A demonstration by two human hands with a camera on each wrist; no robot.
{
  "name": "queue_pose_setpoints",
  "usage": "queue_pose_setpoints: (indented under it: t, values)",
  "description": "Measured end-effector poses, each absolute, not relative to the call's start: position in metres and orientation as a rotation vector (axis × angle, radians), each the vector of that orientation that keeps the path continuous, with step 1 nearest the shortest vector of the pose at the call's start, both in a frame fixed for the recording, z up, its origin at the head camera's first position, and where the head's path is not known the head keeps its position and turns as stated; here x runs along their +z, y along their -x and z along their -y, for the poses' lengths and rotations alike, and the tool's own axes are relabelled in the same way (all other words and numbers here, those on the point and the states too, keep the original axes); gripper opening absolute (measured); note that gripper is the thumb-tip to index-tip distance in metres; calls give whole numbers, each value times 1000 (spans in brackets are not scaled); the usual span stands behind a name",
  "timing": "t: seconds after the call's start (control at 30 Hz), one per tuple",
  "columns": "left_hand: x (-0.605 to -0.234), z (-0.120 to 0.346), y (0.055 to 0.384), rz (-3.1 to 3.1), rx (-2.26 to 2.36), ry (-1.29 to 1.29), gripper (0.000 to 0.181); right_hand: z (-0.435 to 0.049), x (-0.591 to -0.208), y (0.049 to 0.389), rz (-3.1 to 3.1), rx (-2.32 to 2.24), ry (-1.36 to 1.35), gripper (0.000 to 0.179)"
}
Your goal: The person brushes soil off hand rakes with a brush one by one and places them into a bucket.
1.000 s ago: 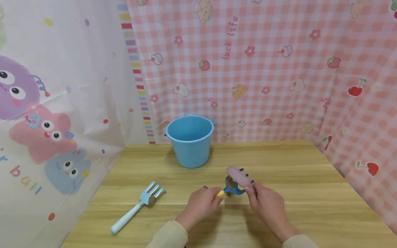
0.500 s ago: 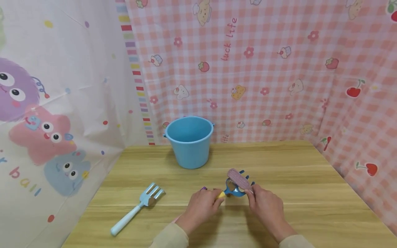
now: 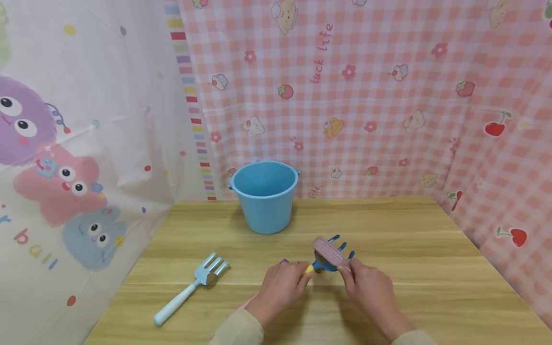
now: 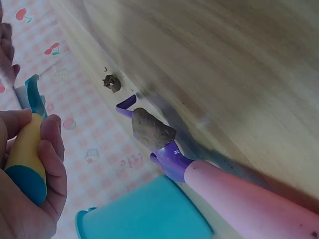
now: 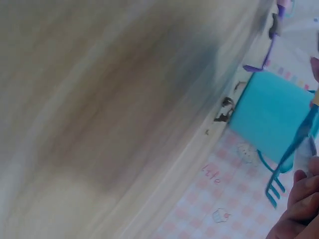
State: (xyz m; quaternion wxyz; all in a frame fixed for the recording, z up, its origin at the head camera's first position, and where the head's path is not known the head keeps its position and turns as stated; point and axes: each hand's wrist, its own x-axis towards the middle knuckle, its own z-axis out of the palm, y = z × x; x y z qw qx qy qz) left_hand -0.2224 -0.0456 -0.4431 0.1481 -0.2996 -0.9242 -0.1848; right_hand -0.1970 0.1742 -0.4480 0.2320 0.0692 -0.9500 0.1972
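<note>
My left hand (image 3: pixel 282 287) grips the yellow handle (image 4: pixel 27 149) of a small blue toy garden fork (image 3: pixel 319 262), its tines pointing away to the right. In my right hand (image 3: pixel 373 285) is a pink brush (image 3: pixel 327 250) with an oblong, dotted head. The brush head lies across the fork's head and covers part of it, leaving the tine ends showing. Below the left hand, a purple fork (image 4: pixel 174 162) with a pink handle rests on the table, a brown lump stuck on it. In the head view the left hand hides most of this purple fork.
A light blue bucket (image 3: pixel 268 211) stands at the back of the wooden table (image 3: pixel 409 239). At the left lies a light blue fork (image 3: pixel 191 290) with a brown patch on its head. A crumbly brown clump (image 4: pixel 112 83) sits beyond the purple fork's tip. Printed curtains (image 3: pixel 327 105) hang behind.
The brush head has shifted slightly left and toward me across the blue fork, uncovering more of its tines. The left hand keeps its grip with little movement.
</note>
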Motion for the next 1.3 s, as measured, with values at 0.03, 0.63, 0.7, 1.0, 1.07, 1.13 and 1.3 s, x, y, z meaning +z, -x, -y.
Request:
queue_pose_setpoints:
  t: [0.03, 0.63, 0.7, 1.0, 1.07, 1.13, 1.3]
  values:
    - [-443, 45, 223, 2653, -533, 864, 33, -173, -448, 196, 2618, 545, -191, 25]
    - [-448, 43, 220, 2661, -384, 854, 18, -182, -459, 202, 2548, 434, -179, 23]
    - [-447, 44, 220, 2671, -389, 852, 19, -180, -455, 200, 2580, 509, -179, 23]
    - [-440, 43, 219, 2682, -461, 845, 32, -171, -454, 197, 2703, 579, -126, 27]
    - [-441, 43, 218, 2688, -432, 851, 33, -172, -457, 197, 2682, 545, -145, 28]
    - [-441, 43, 219, 2687, -420, 853, 32, -173, -459, 198, 2647, 514, -172, 29]
    - [-440, 42, 219, 2692, -395, 856, 35, -175, -461, 200, 2561, 446, -213, 31]
